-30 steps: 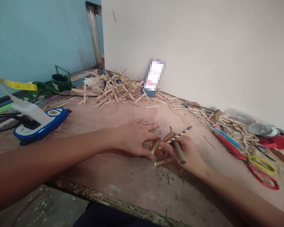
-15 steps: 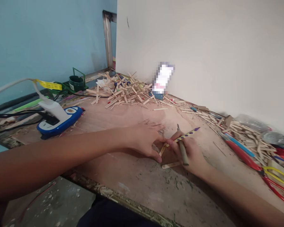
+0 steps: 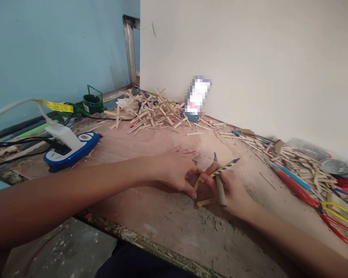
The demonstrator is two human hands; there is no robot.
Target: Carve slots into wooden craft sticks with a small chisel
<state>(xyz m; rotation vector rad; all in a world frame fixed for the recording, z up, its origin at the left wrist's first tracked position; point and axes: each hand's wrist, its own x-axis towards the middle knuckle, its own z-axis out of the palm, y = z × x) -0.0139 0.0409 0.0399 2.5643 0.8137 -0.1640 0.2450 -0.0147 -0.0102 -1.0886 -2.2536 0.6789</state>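
My left hand (image 3: 176,170) rests on the tabletop, its outer fingers spread. Between its thumb and index finger it steadies a wooden craft stick (image 3: 196,184). Close by on the right, my right hand (image 3: 227,185) is closed around a yellow pencil with purple spots (image 3: 224,168), whose lower end is at the craft stick beside my left fingertips. The same hand also keeps a slim tool (image 3: 220,191) with a greyish handle and thin dark tip against the palm. Partly under that hand lies a second craft stick (image 3: 205,202).
A heap of craft sticks (image 3: 153,112) lies at the back, beside a propped, blurred phone (image 3: 197,94). Red-handled scissors (image 3: 319,208) and more sticks (image 3: 310,166) are at the right. A blue-and-white power strip (image 3: 75,148) with cables sits left, near a green cup (image 3: 92,103).
The whole view has shifted slightly. My right hand and the pencil have tilted a little, while the left hand still steadies the craft stick.
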